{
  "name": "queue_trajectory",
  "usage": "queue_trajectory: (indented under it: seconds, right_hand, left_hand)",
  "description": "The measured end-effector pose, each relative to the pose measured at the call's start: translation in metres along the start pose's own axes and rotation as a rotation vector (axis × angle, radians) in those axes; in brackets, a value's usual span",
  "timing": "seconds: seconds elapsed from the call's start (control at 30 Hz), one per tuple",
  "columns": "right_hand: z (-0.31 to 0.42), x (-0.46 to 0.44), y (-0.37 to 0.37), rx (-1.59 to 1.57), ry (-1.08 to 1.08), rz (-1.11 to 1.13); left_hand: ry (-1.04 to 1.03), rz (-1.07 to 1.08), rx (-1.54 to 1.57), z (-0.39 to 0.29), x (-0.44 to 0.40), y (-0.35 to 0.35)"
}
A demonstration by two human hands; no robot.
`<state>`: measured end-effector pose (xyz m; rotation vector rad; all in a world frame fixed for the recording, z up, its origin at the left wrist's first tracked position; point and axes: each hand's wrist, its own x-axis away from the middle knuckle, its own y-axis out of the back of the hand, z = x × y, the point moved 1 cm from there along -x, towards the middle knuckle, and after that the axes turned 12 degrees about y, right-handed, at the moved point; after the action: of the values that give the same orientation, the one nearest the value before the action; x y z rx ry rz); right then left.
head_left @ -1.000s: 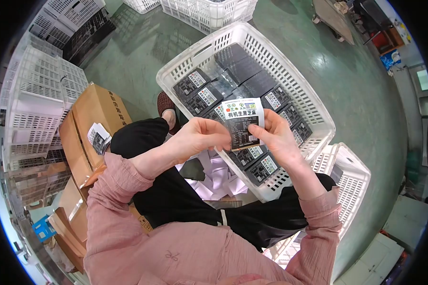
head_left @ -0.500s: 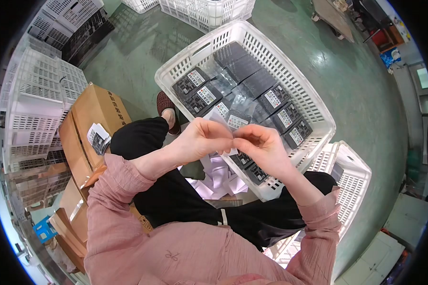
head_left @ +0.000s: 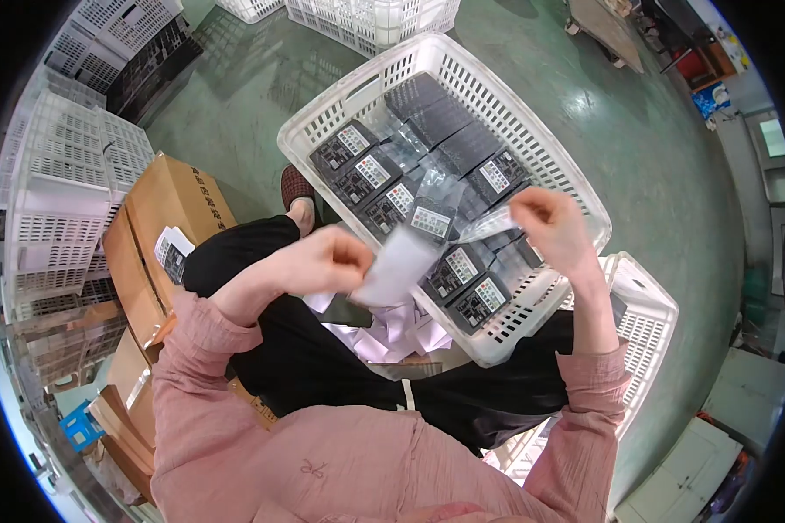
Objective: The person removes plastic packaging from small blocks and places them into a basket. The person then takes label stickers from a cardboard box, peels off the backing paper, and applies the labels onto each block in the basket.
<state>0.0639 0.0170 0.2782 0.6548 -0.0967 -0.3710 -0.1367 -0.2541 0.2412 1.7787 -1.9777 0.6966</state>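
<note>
My left hand (head_left: 327, 261) pinches the edge of a white paper slip (head_left: 394, 268), blurred by motion, which hangs toward the near rim of the crate. Thin and pale, with a see-through look, a strip (head_left: 488, 225) is pinched between the fingers of my right hand (head_left: 554, 228) over the crate's right half. Below both hands stands a white plastic crate (head_left: 519, 96) with stacks of black printed packets (head_left: 372, 174) bearing white labels. One labelled packet in clear plastic (head_left: 432, 218) lies on top, between my hands.
Pale lilac paper slips (head_left: 397, 333) lie heaped between my legs. To the left, a cardboard box (head_left: 139, 261) carries a few printed cards (head_left: 173, 250). Another white crate (head_left: 641, 340) stands at the right, and stacked white crates (head_left: 70, 166) stand further left.
My hands were together over the crate's near edge and have moved apart, left hand to the left with the white slip, right hand up and right with the pale strip.
</note>
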Motion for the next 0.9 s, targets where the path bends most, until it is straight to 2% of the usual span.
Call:
queue_trajectory:
  seconds: [0.03,0.07,0.1,0.13,0.17,0.2,0.27,0.3,0.37,0.47,0.53,0.57,0.6,0.63,0.67,0.73,0.77,0.83,0.9]
  right_hand:
    - [-0.003,0.002,0.004,0.106,0.059,-0.137]
    - [0.002,0.002,0.005,0.107,0.059,-0.136]
    - [0.010,0.003,0.007,-0.057,-0.047,-0.156]
    - [0.016,0.004,0.005,-0.220,-0.153,-0.172]
    - [0.020,0.006,-0.005,-0.313,-0.138,-0.216]
    - [0.023,0.007,-0.017,-0.270,0.018,-0.217]
    - [0.037,0.005,-0.033,-0.079,0.352,-0.163]
    - [0.045,0.003,-0.040,-0.006,0.484,-0.128]
    - [0.057,0.004,-0.050,-0.017,0.549,-0.081]
    - [0.062,0.002,-0.062,-0.033,0.574,-0.037]
    - [0.058,0.000,-0.065,-0.017,0.620,-0.003]
    - [0.056,0.000,-0.065,0.010,0.563,-0.053]
    - [0.054,0.000,-0.066,0.038,0.505,-0.103]
    - [0.053,0.002,-0.069,-0.053,0.320,-0.126]
    - [0.047,0.001,-0.070,-0.051,0.318,-0.121]
    - [0.022,0.000,-0.072,-0.154,0.048,-0.100]
    - [0.018,-0.003,-0.074,-0.327,0.039,-0.076]
    - [0.011,-0.004,-0.076,-0.649,-0.147,0.036]
    - [0.020,-0.009,-0.082,-0.680,-0.217,0.153]
  left_hand:
    - [-0.063,-0.015,-0.284,0.004,0.004,-0.004]
    - [-0.078,-0.043,-0.501,0.010,0.007,-0.013]
    - [-0.026,-0.066,-0.800,0.020,0.005,-0.020]
    - [-0.003,-0.133,-0.854,0.033,0.001,-0.027]
    - [0.021,-0.202,-0.906,0.044,-0.003,-0.032]
    - [-0.072,-0.280,-0.742,0.045,-0.009,-0.031]
    - [-0.090,-0.326,-0.175,0.034,-0.027,-0.022]
    - [0.025,-0.266,0.126,0.012,-0.027,-0.017]
    - [0.027,-0.269,0.521,0.004,-0.036,-0.011]
    - [0.093,-0.069,0.721,-0.008,-0.032,-0.018]
    - [0.105,-0.233,0.555,0.003,-0.037,-0.022]
    - [0.094,-0.336,0.409,0.002,-0.035,-0.023]
    - [-0.050,-0.319,0.537,-0.001,-0.033,-0.025]
    - [-0.079,-0.317,0.567,-0.004,-0.031,-0.025]
    - [-0.109,-0.314,0.597,-0.005,-0.029,-0.023]
    - [-0.084,-0.364,0.609,-0.004,-0.027,-0.020]
    - [-0.075,-0.373,0.612,-0.005,-0.025,-0.020]
    - [-0.070,-0.377,0.620,-0.005,-0.023,-0.020]
    - [-0.079,-0.362,0.622,-0.003,-0.022,-0.020]
